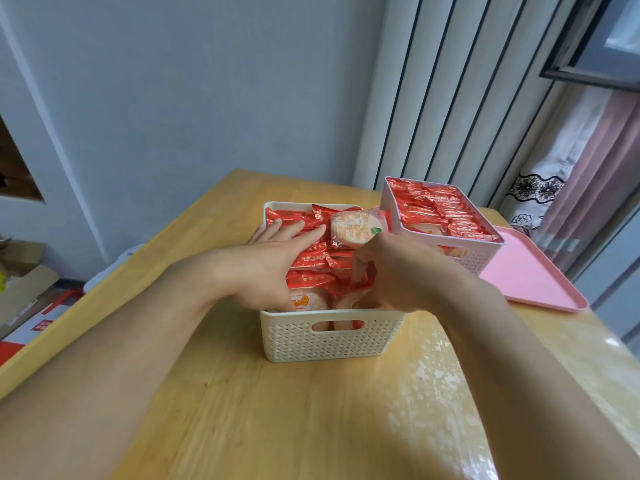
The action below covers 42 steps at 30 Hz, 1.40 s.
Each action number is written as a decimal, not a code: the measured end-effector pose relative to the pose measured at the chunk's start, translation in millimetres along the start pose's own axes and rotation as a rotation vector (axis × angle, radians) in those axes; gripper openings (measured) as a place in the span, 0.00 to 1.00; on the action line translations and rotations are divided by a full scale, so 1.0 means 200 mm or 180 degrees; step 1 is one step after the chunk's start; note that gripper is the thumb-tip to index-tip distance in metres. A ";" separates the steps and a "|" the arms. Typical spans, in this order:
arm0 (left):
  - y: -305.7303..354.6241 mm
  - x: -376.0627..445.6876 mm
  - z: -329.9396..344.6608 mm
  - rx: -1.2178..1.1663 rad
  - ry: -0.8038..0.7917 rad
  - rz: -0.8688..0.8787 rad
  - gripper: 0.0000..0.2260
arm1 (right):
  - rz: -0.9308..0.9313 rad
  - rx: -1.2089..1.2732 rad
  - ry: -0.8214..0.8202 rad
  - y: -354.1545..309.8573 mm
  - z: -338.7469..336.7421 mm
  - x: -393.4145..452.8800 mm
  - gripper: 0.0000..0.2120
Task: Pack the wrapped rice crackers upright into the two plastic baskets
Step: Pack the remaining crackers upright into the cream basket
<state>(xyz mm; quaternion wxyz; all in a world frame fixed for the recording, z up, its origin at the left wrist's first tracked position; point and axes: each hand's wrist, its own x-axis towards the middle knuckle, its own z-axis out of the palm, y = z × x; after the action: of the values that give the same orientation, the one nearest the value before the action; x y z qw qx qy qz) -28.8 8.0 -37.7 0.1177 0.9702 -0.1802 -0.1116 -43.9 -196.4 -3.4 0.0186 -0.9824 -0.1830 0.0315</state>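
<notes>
Left hand [273, 258] lies flat, fingers spread, on the crackers in the cream basket [329, 337]; right hand [388, 271] pinches one cracker [355, 228] upright above it.
Two baskets — the pink one [478, 251] behind-right looks full, the cream nearly so; the pink tray [533, 275] beside it is bare, so little seems left.

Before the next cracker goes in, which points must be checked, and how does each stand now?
1. Cream woven plastic basket stands flat on the wooden table: ok.
2. Left hand presses the red-wrapped packs aside: ok.
3. Round cracker in clear wrapper gripped by right hand: ok.
4. That cracker upright: not ok, it faces the camera, tilted.
5. Free slot for it: cannot tell, hands hide it.
6. Pink plastic basket full: ok.
</notes>
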 end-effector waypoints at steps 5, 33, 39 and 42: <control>0.02 0.02 0.02 0.0063 0.0004 -0.0151 0.50 | 0.0142 0.1015 0.0428 0.04 -0.04 0.01 0.23; 0.04 -0.06 -0.13 -0.3622 0.0971 0.0345 0.17 | -0.1014 0.2163 0.2322 0.12 -0.01 0.09 0.22; 0.04 -0.04 -0.12 -0.3230 0.1655 0.0283 0.06 | -0.0338 0.3198 0.1052 0.10 -0.05 0.03 0.09; 0.07 -0.06 -0.11 -0.3258 0.1964 0.0225 0.05 | -0.0046 0.3688 0.0526 0.08 -0.05 0.01 0.25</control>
<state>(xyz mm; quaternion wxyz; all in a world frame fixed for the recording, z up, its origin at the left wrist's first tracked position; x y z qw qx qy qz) -37.5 3.7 -10.7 0.6207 0.7712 -0.0932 0.1066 -35.6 -210.6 6.6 0.5672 -0.8100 -0.1405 0.0495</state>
